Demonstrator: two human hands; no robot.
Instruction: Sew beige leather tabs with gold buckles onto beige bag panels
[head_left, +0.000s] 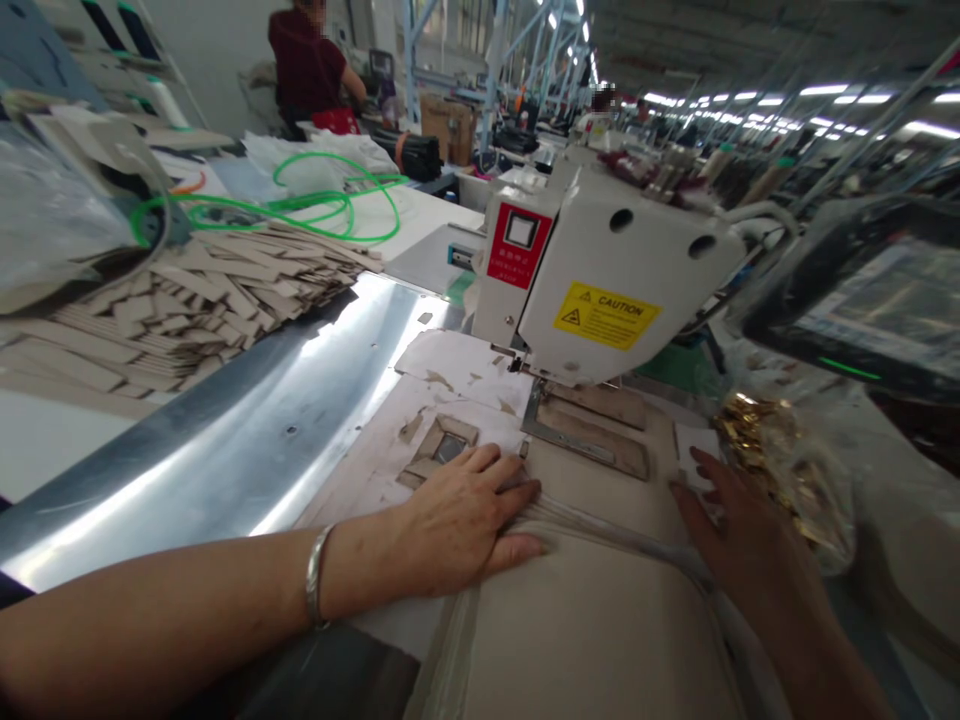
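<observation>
A beige panel lies under the head of a white sewing machine, with a metal clamp frame pressed around its slots. My left hand rests flat at the panel's left edge, thumb apart from the fingers, next to a small square cut-out in a pale template sheet. At the panel's right side is my right hand, fingers spread, fingertips by a white patch. Nearer to me lies a stack of beige pieces with rounded corners.
A shiny metal plate spans the left, beside a heap of beige strips. Green tubing loops behind it. A bag of gold-coloured parts and a screen stand right. Another person works at the back left.
</observation>
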